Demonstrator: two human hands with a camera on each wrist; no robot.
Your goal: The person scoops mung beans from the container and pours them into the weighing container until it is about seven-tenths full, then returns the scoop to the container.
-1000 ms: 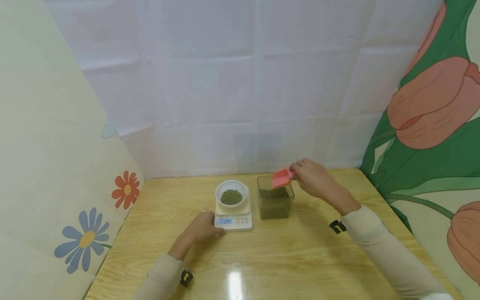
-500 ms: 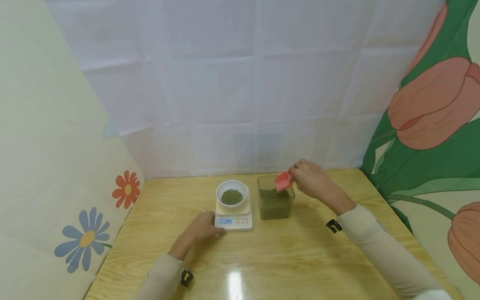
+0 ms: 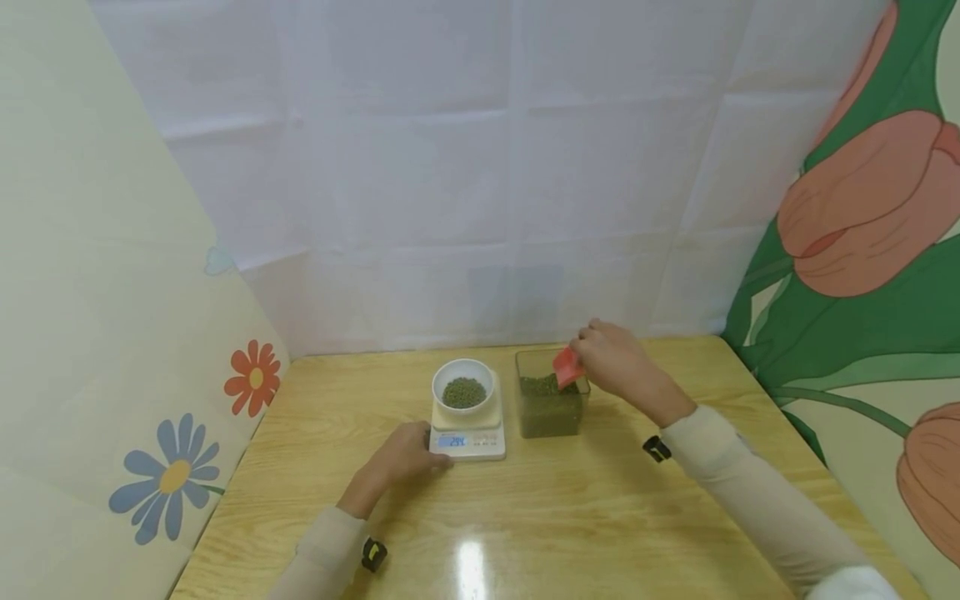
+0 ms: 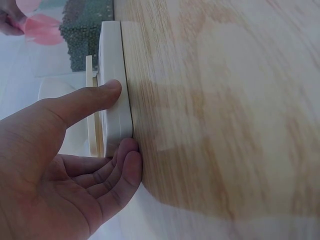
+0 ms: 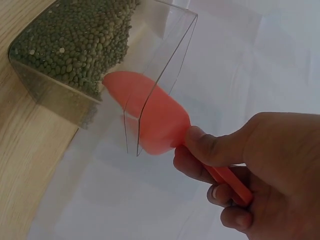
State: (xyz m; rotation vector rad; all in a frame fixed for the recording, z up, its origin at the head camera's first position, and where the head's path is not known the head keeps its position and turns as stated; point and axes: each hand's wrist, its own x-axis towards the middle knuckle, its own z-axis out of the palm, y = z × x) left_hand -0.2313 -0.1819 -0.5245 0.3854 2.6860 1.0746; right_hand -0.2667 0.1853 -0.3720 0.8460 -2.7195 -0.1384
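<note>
My right hand [image 3: 617, 360] grips the handle of a red scoop [image 5: 155, 112], thumb on top and fingers curled beneath. The scoop tilts down inside the clear square container [image 3: 550, 423], its tip at the green mung beans [image 5: 82, 42]. My left hand [image 4: 65, 150] holds the front left corner of a white kitchen scale [image 3: 487, 446]. Its thumb lies along the front edge and its fingers bend at the left side. On the scale sits a white bowl [image 3: 442, 375] with mung beans [image 3: 463, 392] inside. Digits glow on the scale's display; they are too small to read surely.
The wooden table [image 3: 480, 517] runs back to a white sheet [image 3: 405, 208] hung behind it. Flower-patterned panels stand at left and right. The container stands just right of the scale, with a narrow gap between them.
My right hand has moved slightly left and tipped the scoop downward, from above the container into it, down to the beans. My left hand, the scale and the bowl stay in place.
</note>
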